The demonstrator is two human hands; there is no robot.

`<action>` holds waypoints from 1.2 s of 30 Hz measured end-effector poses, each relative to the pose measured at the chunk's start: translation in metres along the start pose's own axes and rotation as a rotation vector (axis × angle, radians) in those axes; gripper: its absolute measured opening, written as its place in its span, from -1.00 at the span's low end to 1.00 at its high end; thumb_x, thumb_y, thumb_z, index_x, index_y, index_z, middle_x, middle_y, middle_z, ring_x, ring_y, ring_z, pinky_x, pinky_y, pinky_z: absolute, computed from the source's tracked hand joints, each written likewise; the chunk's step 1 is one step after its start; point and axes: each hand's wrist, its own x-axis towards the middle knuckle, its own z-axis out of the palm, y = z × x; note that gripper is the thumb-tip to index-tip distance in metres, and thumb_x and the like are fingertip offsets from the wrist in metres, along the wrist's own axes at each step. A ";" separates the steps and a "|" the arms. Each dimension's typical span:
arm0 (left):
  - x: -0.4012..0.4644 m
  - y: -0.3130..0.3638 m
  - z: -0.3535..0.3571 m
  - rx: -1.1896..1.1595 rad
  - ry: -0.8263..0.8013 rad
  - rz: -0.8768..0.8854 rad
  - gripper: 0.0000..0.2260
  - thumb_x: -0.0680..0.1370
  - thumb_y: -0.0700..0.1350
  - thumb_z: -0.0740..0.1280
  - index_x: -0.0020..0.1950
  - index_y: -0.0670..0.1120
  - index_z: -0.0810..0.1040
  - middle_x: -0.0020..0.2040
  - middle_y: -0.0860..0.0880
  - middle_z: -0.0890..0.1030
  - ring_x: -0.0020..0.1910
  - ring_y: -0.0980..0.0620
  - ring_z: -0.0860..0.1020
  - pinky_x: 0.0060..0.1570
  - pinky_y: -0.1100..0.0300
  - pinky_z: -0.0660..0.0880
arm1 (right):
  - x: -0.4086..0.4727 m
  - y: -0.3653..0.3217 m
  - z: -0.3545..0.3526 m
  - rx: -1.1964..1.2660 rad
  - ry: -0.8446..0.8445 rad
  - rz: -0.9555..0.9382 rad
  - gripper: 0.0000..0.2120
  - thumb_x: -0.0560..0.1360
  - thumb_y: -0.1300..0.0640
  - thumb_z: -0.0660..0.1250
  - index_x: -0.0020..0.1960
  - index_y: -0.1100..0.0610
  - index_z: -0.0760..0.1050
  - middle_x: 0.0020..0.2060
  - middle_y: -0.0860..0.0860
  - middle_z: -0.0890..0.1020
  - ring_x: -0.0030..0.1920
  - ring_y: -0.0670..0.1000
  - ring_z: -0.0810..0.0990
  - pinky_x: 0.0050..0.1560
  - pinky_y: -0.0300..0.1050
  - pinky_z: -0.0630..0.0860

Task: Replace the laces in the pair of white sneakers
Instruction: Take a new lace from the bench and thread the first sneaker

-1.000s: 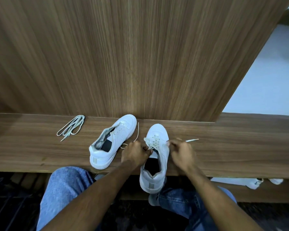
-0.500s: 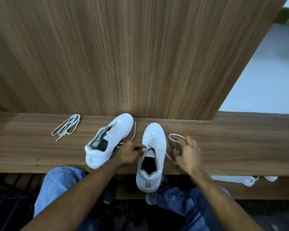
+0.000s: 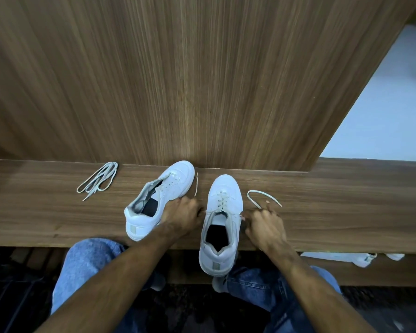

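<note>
Head view. Item: laced sneaker [image 3: 222, 219], heel overhanging the desk's [image 3: 346, 212] near edge; my left hand [image 3: 183, 213] curled at its left side and my right hand [image 3: 262, 227] at its right, fingers closed on the lace [image 3: 262, 197] ends as far as I can tell. Unlaced sneaker [image 3: 161, 200] to its left, toe at the back edge. Spare lace bundle [image 3: 97, 180] toward the left end. Risks: an uneven pull leaves the ends unequal; a tug tips the overhanging shoe off.
</note>
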 end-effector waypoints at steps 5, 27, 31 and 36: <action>0.004 -0.010 -0.004 -0.471 -0.207 -0.013 -0.81 0.55 -0.08 0.27 -0.21 -0.11 0.57 -0.18 -0.09 0.65 -0.16 0.01 0.58 -0.15 0.14 0.44 | 0.007 0.013 0.006 0.625 -0.157 0.099 -0.65 0.56 0.17 0.29 -0.37 -0.07 0.54 -0.54 -0.12 0.50 -0.44 -0.12 0.46 -0.31 -0.19 0.35; 0.024 0.066 -0.187 -1.333 -0.280 -0.046 -0.54 0.59 0.13 0.23 -0.38 -0.16 0.43 -0.51 -0.08 0.37 -0.61 0.01 0.37 -0.32 0.10 0.49 | 0.036 -0.022 -0.110 1.338 -0.270 0.326 -0.53 0.58 -0.19 0.19 -0.23 0.19 0.53 -0.51 0.07 0.47 -0.62 -0.06 0.29 -0.58 -0.28 0.27; 0.022 0.067 -0.202 -1.285 -0.241 0.052 -0.53 0.58 0.13 0.25 -0.41 -0.15 0.39 -0.53 -0.07 0.34 -0.62 0.01 0.30 -0.36 0.12 0.43 | 0.038 -0.023 -0.108 1.194 -0.533 0.244 -0.28 0.47 -0.44 0.02 -0.21 0.18 0.59 -0.48 0.10 0.47 -0.60 -0.08 0.29 -0.59 -0.29 0.25; 0.018 0.071 -0.207 -1.234 -0.187 0.124 -0.52 0.57 0.13 0.29 -0.44 -0.15 0.38 -0.53 -0.09 0.36 -0.59 -0.02 0.32 -0.45 0.18 0.42 | 0.041 -0.024 -0.132 1.121 -0.705 0.147 -0.48 0.58 -0.17 0.10 -0.22 0.18 0.62 -0.60 -0.04 0.27 -0.65 -0.13 0.13 -0.53 -0.29 0.27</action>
